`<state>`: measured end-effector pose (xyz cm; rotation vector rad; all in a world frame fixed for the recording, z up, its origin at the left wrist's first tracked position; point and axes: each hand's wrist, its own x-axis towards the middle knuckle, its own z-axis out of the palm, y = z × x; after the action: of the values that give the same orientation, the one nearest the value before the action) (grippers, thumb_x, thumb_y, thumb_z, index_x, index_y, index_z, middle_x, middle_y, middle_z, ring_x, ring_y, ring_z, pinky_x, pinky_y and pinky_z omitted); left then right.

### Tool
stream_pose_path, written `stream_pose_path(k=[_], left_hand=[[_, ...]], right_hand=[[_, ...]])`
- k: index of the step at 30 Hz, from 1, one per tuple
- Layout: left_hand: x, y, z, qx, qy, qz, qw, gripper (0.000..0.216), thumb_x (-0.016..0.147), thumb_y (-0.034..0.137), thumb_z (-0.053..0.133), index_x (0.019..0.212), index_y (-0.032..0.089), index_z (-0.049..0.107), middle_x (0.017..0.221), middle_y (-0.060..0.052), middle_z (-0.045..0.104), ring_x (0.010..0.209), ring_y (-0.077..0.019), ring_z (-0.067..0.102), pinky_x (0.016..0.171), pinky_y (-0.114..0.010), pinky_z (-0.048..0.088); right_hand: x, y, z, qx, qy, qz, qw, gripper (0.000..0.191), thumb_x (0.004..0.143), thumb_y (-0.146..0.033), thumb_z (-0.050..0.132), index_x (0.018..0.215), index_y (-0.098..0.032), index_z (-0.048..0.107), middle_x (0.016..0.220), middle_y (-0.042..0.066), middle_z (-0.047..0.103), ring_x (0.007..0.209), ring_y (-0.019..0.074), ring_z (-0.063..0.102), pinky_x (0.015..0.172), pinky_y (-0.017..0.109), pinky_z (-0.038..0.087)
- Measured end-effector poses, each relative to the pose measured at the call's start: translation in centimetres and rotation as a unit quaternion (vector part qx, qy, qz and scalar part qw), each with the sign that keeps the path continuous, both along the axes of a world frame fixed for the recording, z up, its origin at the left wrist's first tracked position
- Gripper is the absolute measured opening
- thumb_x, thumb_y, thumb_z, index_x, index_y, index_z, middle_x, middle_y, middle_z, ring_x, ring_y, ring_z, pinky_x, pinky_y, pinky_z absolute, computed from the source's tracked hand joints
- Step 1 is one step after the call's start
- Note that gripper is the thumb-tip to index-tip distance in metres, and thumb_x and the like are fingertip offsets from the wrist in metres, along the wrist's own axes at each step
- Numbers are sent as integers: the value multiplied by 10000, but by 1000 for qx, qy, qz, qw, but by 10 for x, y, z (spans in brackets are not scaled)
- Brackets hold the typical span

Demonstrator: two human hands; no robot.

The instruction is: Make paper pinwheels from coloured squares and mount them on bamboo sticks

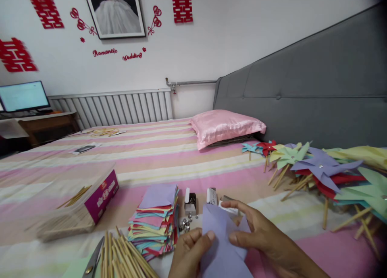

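Observation:
A purple sheet of paper (216,239), cut and partly folded, is held up between both hands at the bottom centre. My left hand (190,249) pinches its left side with the thumb on top. On the right side, my right hand (254,233) grips a bent flap, thumb in front and forefinger along the upper edge. Just beyond lie loose silver thumbtacks (185,225) and a small open box of tacks (190,203). A tall stack of coloured paper squares (155,225) stands left of my left hand, a purple one on top.
Wooden sticks (119,256) and scissors (94,258) lie at the front left. Behind them is a clear plastic box (72,217) holding sticks. Finished paper pinwheels (322,165) pile up at the right. A pink pillow (226,127) rests by the grey headboard (302,80).

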<state>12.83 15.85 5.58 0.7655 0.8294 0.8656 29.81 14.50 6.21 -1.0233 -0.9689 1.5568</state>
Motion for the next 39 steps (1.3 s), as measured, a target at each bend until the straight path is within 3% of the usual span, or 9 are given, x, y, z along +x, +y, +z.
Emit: stream_pose_path(k=[9, 16, 19, 21, 25, 28, 31, 35, 39], left_hand=[[3, -6, 2, 93, 123, -49, 987, 338, 473, 364, 748, 608, 57, 706, 490, -49, 559, 437, -86, 422, 444, -194, 304], [5, -8, -7, 100, 173, 39, 979, 166, 436, 207, 747, 533, 91, 678, 453, -48, 604, 402, -110, 472, 405, -201, 332], [8, -4, -9, 83, 111, 76, 987, 257, 446, 276, 759, 600, 80, 696, 491, -82, 648, 446, -162, 548, 455, -242, 405], [5, 0, -10, 66, 100, 130, 984, 280, 469, 304, 754, 629, 81, 699, 526, -95, 671, 484, -186, 583, 493, -262, 435], [-6, 9, -10, 15, 109, 240, 965, 250, 514, 289, 746, 682, 113, 688, 570, -72, 692, 536, -200, 616, 510, -266, 456], [-10, 10, -4, -16, 81, 265, 961, 210, 555, 227, 734, 718, 117, 661, 577, -49, 691, 551, -192, 628, 531, -260, 471], [-7, 6, 6, -26, 27, 260, 965, 248, 610, 155, 691, 844, 100, 632, 580, -40, 690, 600, -204, 651, 576, -269, 489], [-2, 3, 12, -36, -11, 252, 967, 300, 646, 154, 666, 930, 71, 615, 599, -63, 697, 658, -237, 666, 601, -295, 505], [-2, 6, 5, -60, -27, 249, 966, 354, 603, 140, 697, 940, 63, 622, 671, -97, 718, 672, -263, 669, 594, -316, 516]], right_hand=[[-5, -11, 9, -4, -51, 65, 997, 686, 489, -278, 742, 1119, -200, 481, 588, -63, 513, 523, 103, 463, 473, 181, 307], [-11, -9, -1, 41, -51, 39, 997, 731, 494, -296, 757, 1155, -205, 459, 594, -45, 557, 512, 125, 518, 457, 191, 338], [-15, -2, -2, 77, -3, -4, 997, 791, 507, -411, 752, 1187, -210, 402, 739, 16, 621, 634, 177, 596, 556, 262, 434], [-15, 2, 1, 102, -46, -72, 991, 760, 532, -428, 744, 1181, -224, 407, 874, 58, 625, 756, 198, 598, 625, 297, 454], [-9, 0, 13, 171, -163, -182, 955, 379, 679, -348, 668, 1007, -204, 545, 819, 29, 592, 747, 161, 562, 652, 268, 443], [-11, -6, 18, 176, -189, -139, 956, 149, 746, -311, 595, 800, -172, 603, 594, -12, 552, 549, 121, 536, 508, 220, 415], [-21, -11, 18, 151, -215, -32, 964, 127, 726, -215, 567, 822, -173, 641, 512, -20, 585, 418, 106, 528, 431, 206, 401], [-30, -12, 16, 150, -249, 65, 955, 355, 671, -82, 508, 956, -207, 680, 661, 18, 685, 548, 152, 628, 499, 223, 463], [-30, -10, 14, 175, -262, 59, 947, 375, 678, -66, 491, 937, -223, 711, 811, 39, 719, 645, 172, 650, 555, 235, 479]])
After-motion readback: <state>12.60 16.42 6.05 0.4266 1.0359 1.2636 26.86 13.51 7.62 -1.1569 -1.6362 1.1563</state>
